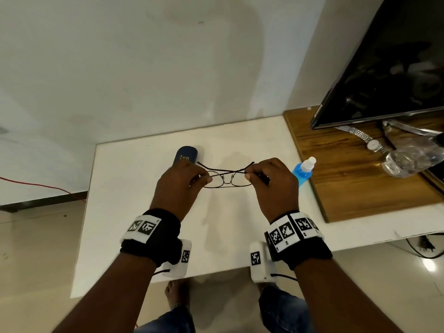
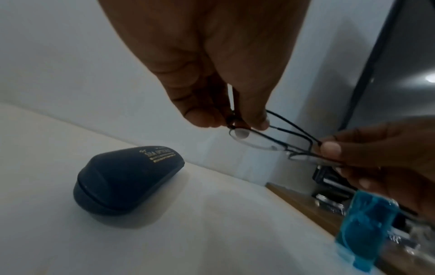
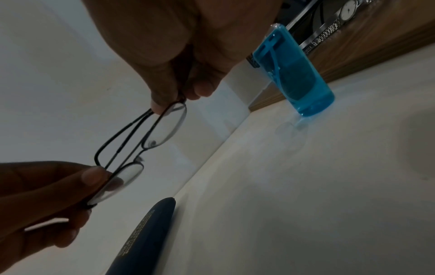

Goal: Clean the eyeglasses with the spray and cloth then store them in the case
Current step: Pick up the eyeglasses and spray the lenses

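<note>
I read the eyeglasses (image 1: 228, 180) as a thin, dark wire frame with clear oval lenses and small clear nose pads; both slender temples are folded across the back of the frame and cross each other. The frame is held in the air above the smooth, matte white desk (image 1: 134, 212), level between the two hands. My left hand (image 1: 179, 186) has its grip closed on the left end of the frame, thumb and fingertips pinching it at the hinge. My right hand (image 1: 274, 183) has its grip closed on the right end in the same pinch. The case (image 1: 186, 156) is a dark navy, rounded hard shell with gold lettering on its lid; it lies closed on the desk beyond the left hand, apart from the frame. The spray bottle (image 1: 303, 171) is a translucent cylinder of blue liquid with a white cap, standing upright on the desk near its right edge, just beside a glossy wood-grain board (image 1: 348, 183). A metal-link wristwatch (image 1: 372, 144) lies on that board.
</note>
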